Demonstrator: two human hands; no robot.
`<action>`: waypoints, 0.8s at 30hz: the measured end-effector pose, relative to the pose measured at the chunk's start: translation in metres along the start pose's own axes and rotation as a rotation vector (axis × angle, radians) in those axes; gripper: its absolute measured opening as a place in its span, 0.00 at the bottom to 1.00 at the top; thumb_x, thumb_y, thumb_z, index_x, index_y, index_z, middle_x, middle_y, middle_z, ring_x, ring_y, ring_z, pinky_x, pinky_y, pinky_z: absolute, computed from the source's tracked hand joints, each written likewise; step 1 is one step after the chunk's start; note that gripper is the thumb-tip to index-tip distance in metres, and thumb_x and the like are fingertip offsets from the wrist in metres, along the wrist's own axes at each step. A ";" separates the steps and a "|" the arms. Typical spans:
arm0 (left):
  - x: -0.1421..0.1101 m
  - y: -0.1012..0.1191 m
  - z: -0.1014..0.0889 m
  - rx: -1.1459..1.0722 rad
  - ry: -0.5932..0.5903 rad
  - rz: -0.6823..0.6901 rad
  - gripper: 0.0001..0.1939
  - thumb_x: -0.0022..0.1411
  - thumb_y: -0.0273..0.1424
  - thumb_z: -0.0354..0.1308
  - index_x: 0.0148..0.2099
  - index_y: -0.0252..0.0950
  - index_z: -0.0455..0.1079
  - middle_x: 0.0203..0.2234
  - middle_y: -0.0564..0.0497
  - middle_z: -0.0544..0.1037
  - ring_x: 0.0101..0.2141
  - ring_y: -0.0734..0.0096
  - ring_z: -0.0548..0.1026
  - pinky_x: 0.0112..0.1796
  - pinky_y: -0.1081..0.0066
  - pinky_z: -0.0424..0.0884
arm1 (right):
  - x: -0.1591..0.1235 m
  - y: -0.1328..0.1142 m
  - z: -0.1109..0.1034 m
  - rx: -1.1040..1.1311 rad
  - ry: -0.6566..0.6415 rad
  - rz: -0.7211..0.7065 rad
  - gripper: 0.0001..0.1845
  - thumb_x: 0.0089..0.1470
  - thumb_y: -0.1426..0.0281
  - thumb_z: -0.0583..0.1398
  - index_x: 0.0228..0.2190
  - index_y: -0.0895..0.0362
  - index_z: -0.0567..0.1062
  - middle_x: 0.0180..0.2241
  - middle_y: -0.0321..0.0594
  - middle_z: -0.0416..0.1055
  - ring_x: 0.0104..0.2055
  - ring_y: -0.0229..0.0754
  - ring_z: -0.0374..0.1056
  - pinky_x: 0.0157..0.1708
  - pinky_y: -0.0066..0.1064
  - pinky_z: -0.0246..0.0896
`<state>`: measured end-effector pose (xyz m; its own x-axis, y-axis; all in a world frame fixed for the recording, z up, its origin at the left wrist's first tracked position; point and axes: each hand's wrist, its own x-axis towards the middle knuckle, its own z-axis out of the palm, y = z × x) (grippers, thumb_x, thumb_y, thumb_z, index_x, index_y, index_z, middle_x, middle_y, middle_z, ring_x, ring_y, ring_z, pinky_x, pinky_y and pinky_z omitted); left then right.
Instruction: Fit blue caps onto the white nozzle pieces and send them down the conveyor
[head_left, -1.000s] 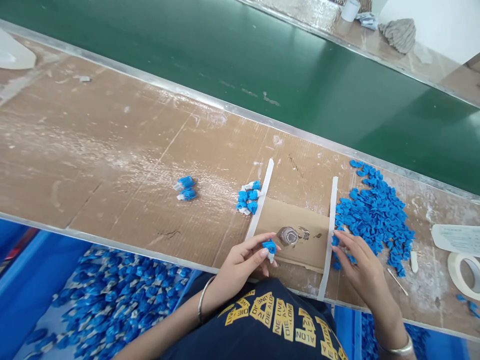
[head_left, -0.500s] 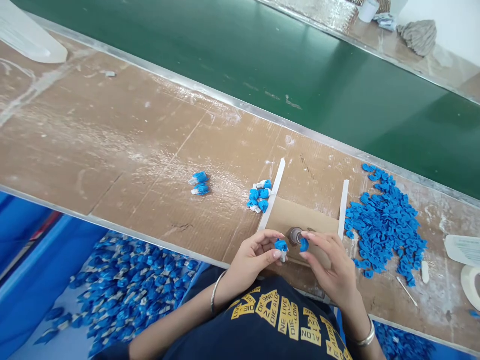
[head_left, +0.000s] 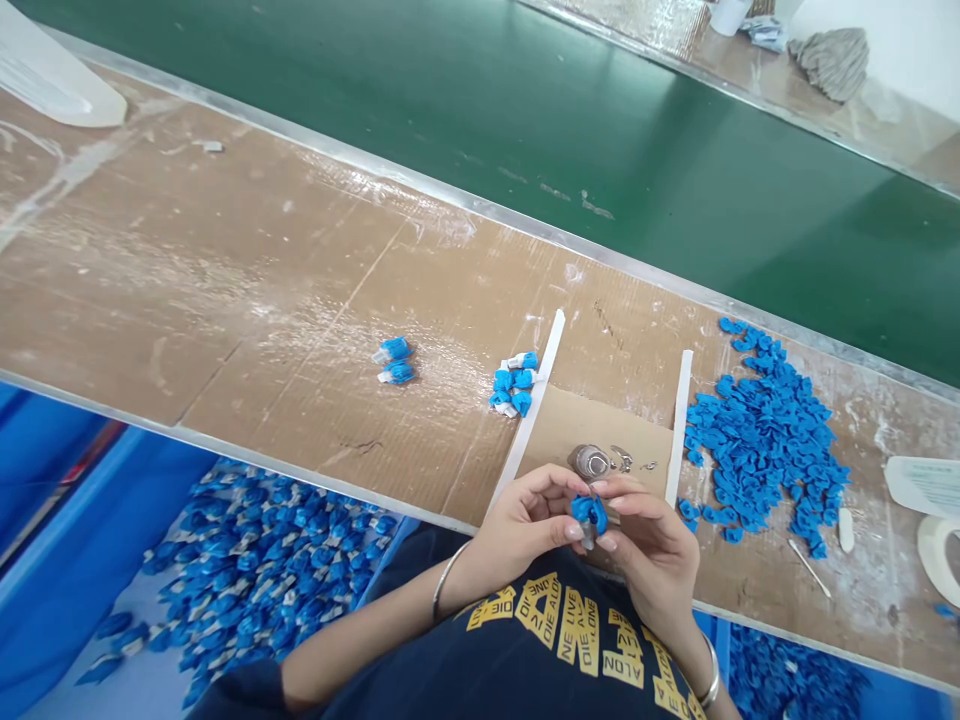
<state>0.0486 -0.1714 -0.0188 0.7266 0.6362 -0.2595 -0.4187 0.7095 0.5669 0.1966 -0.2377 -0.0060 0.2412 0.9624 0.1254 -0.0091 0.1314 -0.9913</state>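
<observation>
Your left hand (head_left: 521, 525) and right hand (head_left: 652, 540) are both closed in a tight fingertip pinch on a small blue plastic part (head_left: 589, 512), held just above the near edge of the cardboard pad (head_left: 555, 430). A slip from so small a hold could drop it onto the shiny round piece (head_left: 591, 462) just beyond, or among the loose blue pile (head_left: 765, 435) to the right.
</observation>
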 end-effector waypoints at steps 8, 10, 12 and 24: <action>-0.001 -0.001 -0.002 0.076 0.083 -0.032 0.20 0.50 0.38 0.74 0.37 0.34 0.69 0.25 0.53 0.77 0.25 0.74 0.75 0.29 0.74 0.73 | -0.003 0.006 -0.005 -0.419 -0.054 -0.332 0.19 0.57 0.77 0.63 0.48 0.47 0.77 0.44 0.41 0.79 0.48 0.48 0.72 0.45 0.46 0.72; 0.000 0.000 -0.002 0.098 0.103 -0.040 0.21 0.48 0.40 0.75 0.36 0.34 0.69 0.23 0.54 0.77 0.24 0.74 0.75 0.29 0.74 0.73 | -0.004 0.004 -0.004 -0.515 -0.090 -0.409 0.20 0.59 0.74 0.61 0.52 0.48 0.74 0.45 0.44 0.79 0.49 0.49 0.72 0.44 0.47 0.72; -0.001 0.000 -0.002 0.125 0.118 -0.042 0.22 0.48 0.42 0.74 0.36 0.34 0.69 0.23 0.54 0.76 0.23 0.74 0.74 0.28 0.74 0.72 | -0.005 0.000 -0.003 -0.573 -0.154 -0.415 0.21 0.61 0.71 0.58 0.56 0.51 0.71 0.47 0.46 0.78 0.50 0.50 0.71 0.44 0.48 0.72; -0.021 0.052 -0.068 1.705 0.562 0.685 0.08 0.65 0.26 0.56 0.46 0.36 0.71 0.39 0.45 0.78 0.41 0.62 0.76 0.45 0.65 0.72 | 0.024 0.013 -0.118 -1.346 0.126 -0.125 0.18 0.65 0.59 0.54 0.37 0.57 0.77 0.37 0.49 0.76 0.39 0.51 0.71 0.39 0.43 0.67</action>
<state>-0.0250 -0.1274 -0.0369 0.3148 0.8938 0.3195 0.6360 -0.4485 0.6280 0.3167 -0.2405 -0.0207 0.2575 0.9238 0.2835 0.9492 -0.1868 -0.2534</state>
